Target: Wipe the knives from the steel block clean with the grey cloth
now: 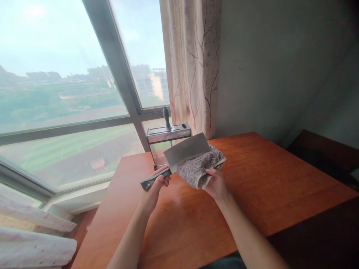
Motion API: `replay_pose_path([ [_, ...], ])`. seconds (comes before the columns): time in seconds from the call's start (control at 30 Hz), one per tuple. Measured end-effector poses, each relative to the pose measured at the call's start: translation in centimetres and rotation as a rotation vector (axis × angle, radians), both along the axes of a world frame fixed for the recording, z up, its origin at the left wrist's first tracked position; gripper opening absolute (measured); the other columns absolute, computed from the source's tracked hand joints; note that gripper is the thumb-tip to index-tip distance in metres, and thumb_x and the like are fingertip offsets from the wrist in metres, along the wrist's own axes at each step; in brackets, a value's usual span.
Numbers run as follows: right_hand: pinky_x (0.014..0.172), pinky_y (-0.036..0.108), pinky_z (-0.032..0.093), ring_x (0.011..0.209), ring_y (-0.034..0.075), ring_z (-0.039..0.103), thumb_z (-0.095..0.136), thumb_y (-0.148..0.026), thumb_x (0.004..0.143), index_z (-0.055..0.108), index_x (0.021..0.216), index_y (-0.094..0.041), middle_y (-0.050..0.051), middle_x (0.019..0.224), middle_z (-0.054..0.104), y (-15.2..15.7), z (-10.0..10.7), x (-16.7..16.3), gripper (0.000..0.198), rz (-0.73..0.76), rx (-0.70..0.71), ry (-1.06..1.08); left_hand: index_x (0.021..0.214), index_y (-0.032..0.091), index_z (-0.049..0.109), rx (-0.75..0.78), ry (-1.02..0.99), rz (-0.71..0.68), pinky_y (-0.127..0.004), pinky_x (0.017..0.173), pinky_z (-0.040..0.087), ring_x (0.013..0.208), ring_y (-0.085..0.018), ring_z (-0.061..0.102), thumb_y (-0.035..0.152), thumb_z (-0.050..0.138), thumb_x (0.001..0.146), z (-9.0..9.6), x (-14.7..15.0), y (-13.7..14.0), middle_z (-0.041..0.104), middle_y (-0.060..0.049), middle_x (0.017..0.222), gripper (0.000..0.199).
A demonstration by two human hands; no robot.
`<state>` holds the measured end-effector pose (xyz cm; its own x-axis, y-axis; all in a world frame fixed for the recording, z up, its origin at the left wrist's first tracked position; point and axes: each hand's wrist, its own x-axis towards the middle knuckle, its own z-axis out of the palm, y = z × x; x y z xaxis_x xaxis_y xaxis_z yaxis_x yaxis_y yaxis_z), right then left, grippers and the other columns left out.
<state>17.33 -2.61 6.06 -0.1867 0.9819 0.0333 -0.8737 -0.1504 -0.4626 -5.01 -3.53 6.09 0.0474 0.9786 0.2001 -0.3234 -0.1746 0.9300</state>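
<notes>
My left hand [155, 185] is closed around the black handle of a cleaver [187, 149], whose wide grey blade points up and to the right above the table. A folded grey-brown cloth [201, 164] with a pale edge lies against the lower edge of the blade. It is gripped by my right hand [215, 183], thumb on top and the other fingers mostly hidden beneath. Behind the blade stands a knife block [169, 130] with clear sides and a dark top, one dark handle sticking up out of it; the blade hides part of it.
The reddish-brown wooden table [258, 179] extends below my hands and to the right. Beyond its left side are large windows [70, 142] with grey frames. A patterned curtain [193, 67] hangs behind the knife block, and more curtain fabric [36, 243] lies at the lower left.
</notes>
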Motion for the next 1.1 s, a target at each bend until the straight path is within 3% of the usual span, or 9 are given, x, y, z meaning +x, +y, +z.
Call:
replay_pose_path([
  [0.1, 0.084, 0.039, 0.053, 0.095, 0.023, 0.066, 0.062, -0.011, 0.064, 0.066, 0.095, -0.023, -0.001, 0.097, 0.072, -0.1, -0.2, -0.3, 0.033, 0.062, 0.035, -0.059, 0.118, 0.015, 0.063, -0.014, -0.076, 0.003, -0.027, 0.061, 0.041, 0.070, -0.015, 0.053, 0.038, 0.063, 0.081, 0.3, 0.1, -0.1, 0.064, -0.008, 0.077, 0.044],
  [0.3, 0.084, 0.036, 0.053, 0.096, 0.021, 0.065, 0.063, -0.011, 0.067, 0.065, 0.095, -0.025, -0.003, 0.092, 0.073, -0.2, -0.2, -1.4, 0.031, 0.019, 0.081, -0.170, 0.112, 0.017, 0.066, -0.057, -0.186, 0.033, -0.026, 0.063, 0.041, 0.073, -0.016, 0.054, 0.038, 0.063, 0.080, 0.4, 0.3, -0.2, 0.064, -0.007, 0.080, 0.038],
  [0.43, 0.086, 0.038, 0.052, 0.096, 0.021, 0.066, 0.063, -0.012, 0.067, 0.066, 0.096, -0.025, -0.004, 0.087, 0.073, -0.5, 0.0, -1.4, 0.032, 0.025, 0.089, -0.129, 0.113, 0.019, 0.065, -0.069, -0.174, -0.021, -0.026, 0.063, 0.041, 0.074, -0.016, 0.055, 0.036, 0.064, 0.080, 0.3, 0.6, -0.3, 0.065, -0.007, 0.087, 0.037],
  [0.67, 0.085, 0.039, 0.053, 0.094, 0.023, 0.067, 0.061, -0.009, 0.064, 0.067, 0.094, -0.024, -0.003, 0.086, 0.073, -0.7, 0.1, -1.0, 0.034, 0.063, 0.048, -0.100, 0.113, 0.019, 0.065, -0.064, -0.216, -0.024, -0.026, 0.064, 0.040, 0.073, -0.015, 0.055, 0.036, 0.063, 0.082, 0.2, 0.4, -0.2, 0.065, -0.006, 0.082, 0.036],
  [0.93, 0.091, 0.043, 0.049, 0.101, 0.024, 0.063, 0.064, -0.009, 0.057, 0.067, 0.088, -0.026, -0.002, 0.096, 0.072, -1.0, 0.2, -0.7, 0.035, 0.108, 0.135, -0.071, 0.113, 0.021, 0.065, -0.053, -0.252, 0.013, -0.025, 0.064, 0.040, 0.074, -0.014, 0.055, 0.038, 0.062, 0.082, 0.0, 0.3, 0.0, 0.064, -0.004, 0.079, 0.035],
  [1.1, 0.089, 0.041, 0.049, 0.096, 0.023, 0.063, 0.068, -0.012, 0.056, 0.068, 0.094, -0.024, 0.001, 0.099, 0.071, -1.1, -0.5, -0.3, 0.040, 0.148, 0.221, -0.163, 0.111, 0.021, 0.065, -0.071, -0.278, 0.009, -0.024, 0.064, 0.040, 0.072, -0.013, 0.054, 0.040, 0.062, 0.082, -0.1, 0.3, 0.1, 0.064, -0.003, 0.079, 0.035],
])
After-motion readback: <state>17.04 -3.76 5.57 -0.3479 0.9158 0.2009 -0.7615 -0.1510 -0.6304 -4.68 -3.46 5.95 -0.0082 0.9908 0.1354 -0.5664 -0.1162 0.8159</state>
